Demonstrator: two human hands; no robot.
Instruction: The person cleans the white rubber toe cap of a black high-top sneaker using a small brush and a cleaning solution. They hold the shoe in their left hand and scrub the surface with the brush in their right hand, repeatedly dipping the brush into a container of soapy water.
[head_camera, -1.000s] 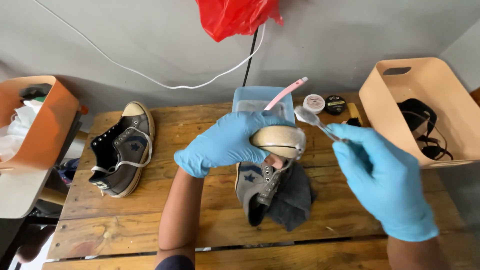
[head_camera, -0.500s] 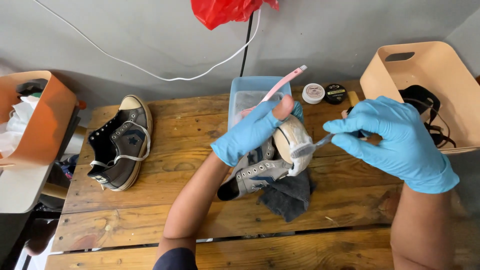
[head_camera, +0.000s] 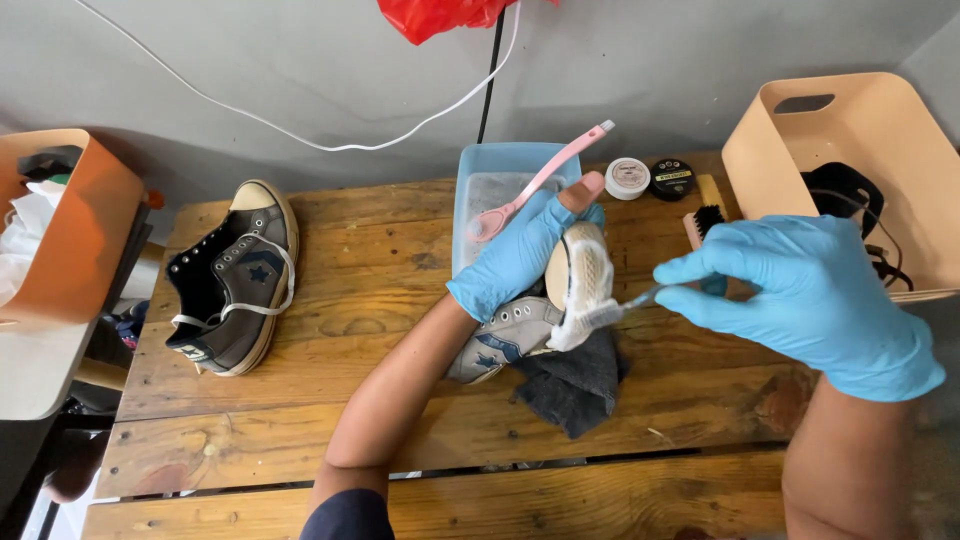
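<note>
- The grey sneaker (head_camera: 520, 325) I am working on sits near the middle of the wooden table (head_camera: 330, 400), tipped on its side; its long axis runs from the heel at 8 o'clock up to the white toe cap at 1 o'clock, sole turned toward my right.
- It rests on a dark cloth (head_camera: 575, 385).
- The table is rough planks against a grey wall. The second sneaker (head_camera: 232, 278) lies well apart at 9 o'clock; a pale blue tub (head_camera: 480, 195) with a pink brush (head_camera: 540, 180) stands at 12 o'clock, with two small round tins (head_camera: 650, 178) just beside it.
- A beige bin (head_camera: 860, 130) sits at 2 o'clock, an orange bin (head_camera: 70, 230) at 10 o'clock.
- My left hand (head_camera: 520, 250), gloved blue, is wrapped closed around the toe end.
- My right hand (head_camera: 800, 295), also gloved, pinches a small brush (head_camera: 610, 312) narrowly, its head touching the sole's edge.
</note>
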